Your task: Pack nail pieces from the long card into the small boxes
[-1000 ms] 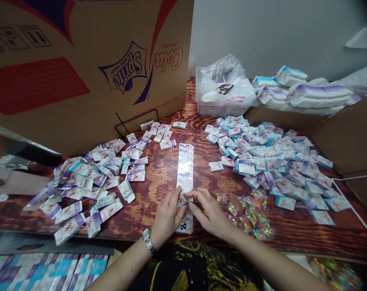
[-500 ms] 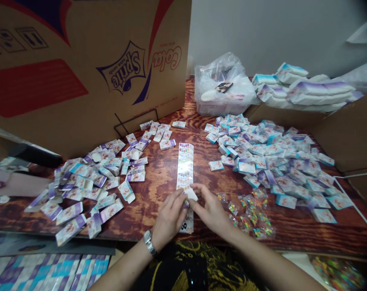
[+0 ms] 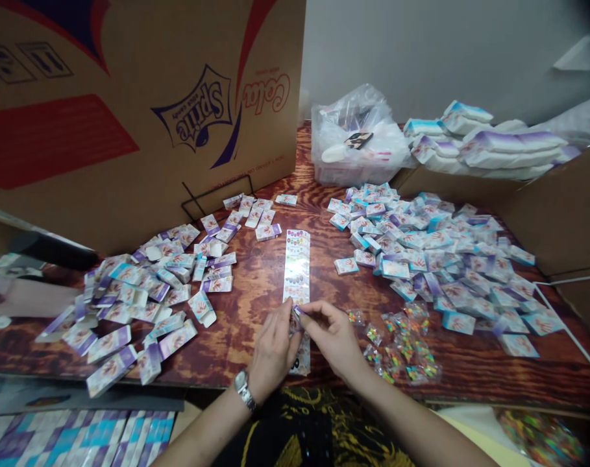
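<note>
My left hand (image 3: 274,350), with a silver watch on its wrist, holds one side of a small purple and white box (image 3: 297,314). The fingers of my right hand (image 3: 334,337) pinch the top end of the same box. Below both hands, a long strip of printed sticker sheets (image 3: 296,266) lies on the wooden table (image 3: 256,259). Just right of my right hand are several small clear bags of coloured candy (image 3: 406,347). How far the box's flap is folded is hard to make out.
Small boxes lie heaped at the left (image 3: 163,279) and the right (image 3: 435,253). A big carton (image 3: 143,130) stands at the back left. Behind are a plastic-lined bin (image 3: 357,155) and an open carton (image 3: 562,201) with flat packs. Another person's forearm (image 3: 36,298) reaches in at far left.
The white flap that stood out between my hands no longer shows, and the purple end of the box is now under my right fingertips. The view has shifted slightly.
</note>
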{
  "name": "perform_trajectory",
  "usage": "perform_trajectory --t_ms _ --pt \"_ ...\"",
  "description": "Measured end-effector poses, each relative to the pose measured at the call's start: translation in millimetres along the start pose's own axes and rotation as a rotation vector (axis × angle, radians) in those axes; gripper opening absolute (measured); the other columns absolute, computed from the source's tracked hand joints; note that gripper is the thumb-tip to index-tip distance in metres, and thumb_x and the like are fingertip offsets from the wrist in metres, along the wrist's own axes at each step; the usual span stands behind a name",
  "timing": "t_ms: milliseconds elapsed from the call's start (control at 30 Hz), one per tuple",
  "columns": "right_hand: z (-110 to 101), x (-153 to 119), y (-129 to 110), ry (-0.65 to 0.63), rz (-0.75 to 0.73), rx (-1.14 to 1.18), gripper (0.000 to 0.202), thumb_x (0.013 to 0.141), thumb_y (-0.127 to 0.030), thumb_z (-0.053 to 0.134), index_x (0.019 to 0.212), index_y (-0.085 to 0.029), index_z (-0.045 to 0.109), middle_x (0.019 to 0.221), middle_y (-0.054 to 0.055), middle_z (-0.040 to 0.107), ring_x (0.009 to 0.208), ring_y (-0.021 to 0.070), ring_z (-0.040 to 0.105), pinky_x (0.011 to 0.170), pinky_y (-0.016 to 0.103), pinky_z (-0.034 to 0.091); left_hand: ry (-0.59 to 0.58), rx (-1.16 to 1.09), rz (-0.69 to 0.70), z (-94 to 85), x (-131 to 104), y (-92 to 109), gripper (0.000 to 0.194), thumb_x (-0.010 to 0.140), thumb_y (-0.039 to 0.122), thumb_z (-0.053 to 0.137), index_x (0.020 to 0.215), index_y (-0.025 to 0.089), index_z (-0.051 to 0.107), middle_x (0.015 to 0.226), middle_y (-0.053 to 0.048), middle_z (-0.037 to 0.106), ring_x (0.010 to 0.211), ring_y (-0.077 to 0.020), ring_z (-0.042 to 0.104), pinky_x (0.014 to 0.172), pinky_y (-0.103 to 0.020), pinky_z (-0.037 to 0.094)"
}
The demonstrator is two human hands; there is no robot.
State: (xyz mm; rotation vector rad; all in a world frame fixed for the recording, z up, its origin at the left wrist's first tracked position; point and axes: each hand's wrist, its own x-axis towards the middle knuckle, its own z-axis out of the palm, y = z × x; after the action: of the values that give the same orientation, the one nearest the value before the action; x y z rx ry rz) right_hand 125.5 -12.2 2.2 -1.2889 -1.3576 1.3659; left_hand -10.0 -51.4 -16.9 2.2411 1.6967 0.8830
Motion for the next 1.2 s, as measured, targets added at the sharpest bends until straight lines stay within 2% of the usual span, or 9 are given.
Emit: perform_trajectory --t_ms 200,400,600,667,767,833,900,1067,1200 --pt "-1 -4 -11 0.047 -0.219 -0.259 0.016 0.082 -0.019 0.054 0.089 -0.022 0.068 0.086 0.005 0.064 0.081 0.0182 0.060 0.075 0.032 0.050 0.024 0.080 0.046 2.8 1 2 0.064 0.089 0.014 0.038 0.144 0.015 0.006 0.123 -0.017 0.051 0.110 -0.0253 0.051 0.091 -0.040 0.046" --pt "6 -22 -5 0.016 -0.429 -0.374 0.036 0.088 -0.013 0.042 0.119 -0.025 0.056 0.110 0.007 0.062 0.103 0.0203 0.055 0.091 0.038 0.045 -0.006 0.153 -0.021 8.6 5 8 0.067 0.090 0.013 0.034 0.143 0.009 -0.005 0.111 -0.021 0.052 0.099 -0.0275 0.052 0.082 -0.044 0.047" --pt "-5 -5 7 -0.015 -0.156 -0.147 0.026 0.085 -0.025 0.053 0.110 -0.021 0.060 0.107 0.008 0.065 0.099 0.0212 0.060 0.089 0.039 0.048 -0.123 0.033 -0.079 9.0 12 11 0.069 0.090 0.018 0.035 0.143 0.010 -0.009 0.121 -0.022 0.046 0.109 -0.0283 0.047 0.088 -0.047 0.043" --pt "-24 17 14 0.067 -0.035 0.093 0.025 0.080 -0.031 0.061 0.102 -0.020 0.062 0.101 0.007 0.067 0.094 0.0208 0.063 0.085 0.039 0.051 -0.134 -0.003 -0.068 4.7 14 5 0.070 0.090 0.026 0.041 0.144 0.012 -0.003 0.130 -0.021 0.040 0.119 -0.0299 0.041 0.094 -0.048 0.040" --pt "-55 53 25 0.441 -0.009 0.496 0.034 0.077 -0.040 0.063 0.103 -0.020 0.058 0.105 0.007 0.065 0.095 0.0189 0.063 0.085 0.038 0.052 -0.125 0.016 -0.081 0.4 11 -9 0.061 0.090 0.031 0.043 0.142 0.016 0.015 0.133 -0.018 0.040 0.123 -0.0295 0.037 0.098 -0.048 0.038" --pt "-65 69 31 0.510 -0.003 0.541 0.039 0.079 -0.051 0.056 0.103 -0.021 0.058 0.103 0.007 0.065 0.094 0.0184 0.064 0.085 0.038 0.052 -0.150 0.049 -0.065 2.8 6 -18 0.051 0.090 0.029 0.043 0.137 0.017 0.029 0.128 -0.016 0.046 0.122 -0.0284 0.040 0.097 -0.048 0.039" --pt "-63 78 36 0.341 -0.058 0.298 0.045 0.079 -0.052 0.055 0.113 -0.022 0.055 0.109 0.009 0.064 0.098 0.0206 0.063 0.087 0.041 0.050 -0.196 0.094 -0.036 9.6 0 -23 0.047 0.088 0.031 0.046 0.132 0.018 0.038 0.128 -0.015 0.048 0.123 -0.0296 0.039 0.096 -0.050 0.040" --pt "-33 92 48 -0.400 -0.435 -0.725 0.065 0.075 -0.040 0.065 0.132 -0.017 0.043 0.141 0.016 0.037 0.132 0.0312 0.029 0.106 0.051 0.027 -0.262 0.190 -0.008 27.7 -12 -27 0.040 0.086 0.032 0.051 0.123 0.017 0.047 0.132 -0.015 0.046 0.125 -0.0329 0.036 0.094 -0.055 0.040" --pt "-23 102 55 -0.491 -0.488 -1.065 0.068 0.077 -0.040 0.064 0.135 -0.017 0.039 0.142 0.016 0.035 0.133 0.0340 0.026 0.104 0.056 0.024 -0.259 0.190 -0.006 31.5 -13 -30 0.039 0.087 0.031 0.050 0.122 0.017 0.047 0.132 -0.014 0.046 0.124 -0.0316 0.038 0.095 -0.055 0.039"
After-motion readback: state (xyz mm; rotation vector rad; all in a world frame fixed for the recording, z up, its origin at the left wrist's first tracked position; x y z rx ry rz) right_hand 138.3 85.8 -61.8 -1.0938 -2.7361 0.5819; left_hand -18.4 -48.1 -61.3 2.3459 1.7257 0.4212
